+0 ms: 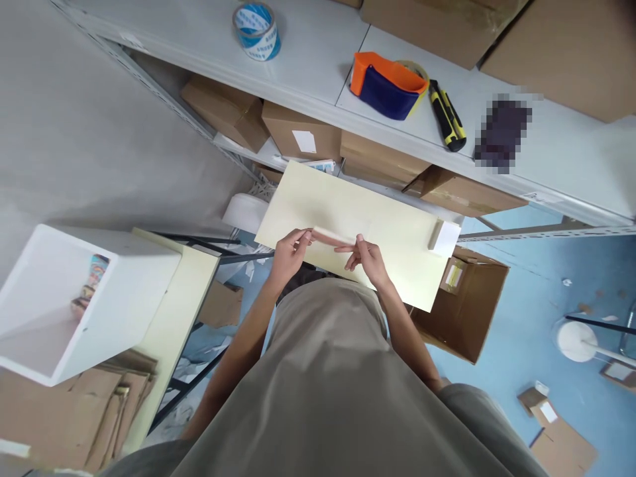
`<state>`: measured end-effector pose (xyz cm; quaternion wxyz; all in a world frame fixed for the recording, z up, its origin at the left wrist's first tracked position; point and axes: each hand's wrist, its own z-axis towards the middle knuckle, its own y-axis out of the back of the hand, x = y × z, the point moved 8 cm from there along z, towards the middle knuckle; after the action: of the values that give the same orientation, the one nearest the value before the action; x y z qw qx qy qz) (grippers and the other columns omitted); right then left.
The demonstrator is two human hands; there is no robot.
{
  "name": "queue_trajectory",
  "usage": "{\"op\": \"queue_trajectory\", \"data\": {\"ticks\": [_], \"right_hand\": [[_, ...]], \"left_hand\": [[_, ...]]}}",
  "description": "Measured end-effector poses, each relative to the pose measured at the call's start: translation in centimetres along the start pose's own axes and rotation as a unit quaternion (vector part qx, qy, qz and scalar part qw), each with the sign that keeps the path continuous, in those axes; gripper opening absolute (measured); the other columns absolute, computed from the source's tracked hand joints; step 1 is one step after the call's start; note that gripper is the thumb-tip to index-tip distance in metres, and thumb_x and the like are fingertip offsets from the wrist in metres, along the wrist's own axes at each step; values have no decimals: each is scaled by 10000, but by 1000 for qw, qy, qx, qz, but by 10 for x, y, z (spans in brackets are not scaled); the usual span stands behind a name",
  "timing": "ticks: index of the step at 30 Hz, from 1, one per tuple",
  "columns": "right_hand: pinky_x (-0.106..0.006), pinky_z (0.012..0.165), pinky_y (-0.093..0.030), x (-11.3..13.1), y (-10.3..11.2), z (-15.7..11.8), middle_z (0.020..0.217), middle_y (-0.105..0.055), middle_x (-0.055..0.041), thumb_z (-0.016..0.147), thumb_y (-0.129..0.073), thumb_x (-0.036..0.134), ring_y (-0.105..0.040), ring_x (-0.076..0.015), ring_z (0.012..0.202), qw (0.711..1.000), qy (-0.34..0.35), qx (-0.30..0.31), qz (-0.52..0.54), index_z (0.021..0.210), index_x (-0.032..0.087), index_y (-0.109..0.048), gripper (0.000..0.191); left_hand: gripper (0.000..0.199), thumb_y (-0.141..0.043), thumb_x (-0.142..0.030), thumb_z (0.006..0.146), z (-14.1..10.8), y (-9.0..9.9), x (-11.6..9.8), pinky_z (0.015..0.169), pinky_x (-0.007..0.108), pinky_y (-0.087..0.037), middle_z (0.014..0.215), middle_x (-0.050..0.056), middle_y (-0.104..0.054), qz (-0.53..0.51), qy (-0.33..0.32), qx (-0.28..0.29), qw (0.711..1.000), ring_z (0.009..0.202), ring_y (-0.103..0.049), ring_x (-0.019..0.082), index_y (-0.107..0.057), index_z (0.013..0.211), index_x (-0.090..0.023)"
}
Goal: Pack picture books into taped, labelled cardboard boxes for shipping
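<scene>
A thin, pinkish-brown strip with a pale upper edge (334, 237) is stretched between my two hands, low over the pale yellow tabletop (397, 228). I cannot make out what kind of thing it is. My left hand (291, 255) pinches its left end between thumb and fingers. At the other end, my right hand (368, 260) grips it with the thumb and a finger, the remaining fingers curled loosely below. A small white box (444, 237) rests near the tabletop's right end, apart from both hands.
On the grey shelf (308, 56) ahead are a roll of tape (257, 32), an orange and blue tape dispenser (389, 86) and a yellow-black box cutter (447, 116). An open carton (460, 305) stands right. At left are a white bin (139, 285) and flattened cardboard (64, 411).
</scene>
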<state>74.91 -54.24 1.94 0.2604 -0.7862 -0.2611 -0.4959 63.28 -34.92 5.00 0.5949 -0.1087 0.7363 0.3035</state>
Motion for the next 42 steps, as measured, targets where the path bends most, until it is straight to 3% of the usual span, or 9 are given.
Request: {"op": "queue_trajectory", "data": {"ticks": [4, 8, 10, 16, 22, 29, 33, 37, 42], "right_hand": [[-295, 562, -663, -30, -7, 17, 1075, -833, -67, 857, -792, 713, -759, -168, 674, 999, -30, 16, 13, 1266, 226, -749, 637], [-364, 652, -717, -52, -33, 39, 1536, -662, -80, 793, -878, 634, -804, -196, 819, 996, -44, 61, 43, 1602, 373, -501, 930], [-470, 769, -741, -61, -46, 56, 1557, -644, -96, 767, -892, 650, -809, -224, 858, 996, -50, 43, 66, 1656, 371, -422, 1044], [-606, 1015, -678, -86, -83, 138, 978, -834, -64, 627, -944, 713, -800, -284, 915, 989, -70, -64, 115, 1296, 217, -718, 863], [-572, 1064, -656, -94, -118, 230, 912, -815, -15, 613, -959, 610, -777, -238, 873, 978, -77, -138, 133, 1158, 212, -763, 703], [-477, 1087, -630, -120, -124, 290, 904, -812, -19, 751, -909, 444, -770, -211, 947, 948, -122, -257, 139, 1027, 187, -771, 402], [-483, 1084, -625, -134, -122, 282, 1067, -828, -94, 738, -906, 493, -781, -254, 1037, 940, -100, -296, 137, 1073, 152, -764, 499], [-469, 985, -655, -138, -87, 229, 1176, -815, -148, 852, -811, 457, -784, -299, 1087, 930, -100, -354, -19, 1154, 156, -753, 431], [-419, 982, -610, -128, -1, 117, 1439, -662, -248, 982, -672, 251, -690, -296, 1229, 798, -172, -519, -253, 1338, 118, -663, 381]], "left_hand": [[446, -576, -546, 1048, -4, -3, 24, 753, 282, -576, 1125, 101, -787, -14, 28, 7, 999, 871, -712, 183, -779, 1285, -227], [647, -775, -546, 889, 1, 1, 74, 608, 266, -586, 1353, 156, -748, -77, 110, -19, 991, 808, -726, 173, -666, 1443, -230], [695, -828, -572, 811, 13, 8, 100, 605, 297, -623, 1309, 161, -767, -109, 152, -43, 981, 815, -744, 195, -689, 1386, -209], [625, -870, -585, 732, 87, 49, 155, 779, 389, -693, 1012, 91, -779, -113, 200, -69, 971, 772, -766, 194, -769, 1187, -168], [447, -812, -435, 786, 186, 79, 193, 818, 335, -651, 1034, 80, -787, -88, 182, -53, 978, 777, -738, 160, -791, 1141, -165], [315, -680, -241, 819, 256, 69, 234, 838, 349, -626, 1075, 99, -798, -83, 210, -13, 974, 766, -746, 171, -786, 1095, -132], [333, -667, -219, 806, 259, 70, 248, 940, 364, -607, 1102, 106, -801, -61, 193, -13, 979, 985, -769, 239, -770, 1116, -151], [362, -659, -242, 844, 240, 95, 259, 947, 366, -603, 1255, 133, -757, 8, 186, -22, 982, 1024, -761, 242, -726, 1194, -180], [393, -766, -315, 812, 213, 140, 282, 1029, 414, -563, 1294, 153, -720, 215, 199, 7, 956, 953, -742, 240, -690, 1172, -178]]}}
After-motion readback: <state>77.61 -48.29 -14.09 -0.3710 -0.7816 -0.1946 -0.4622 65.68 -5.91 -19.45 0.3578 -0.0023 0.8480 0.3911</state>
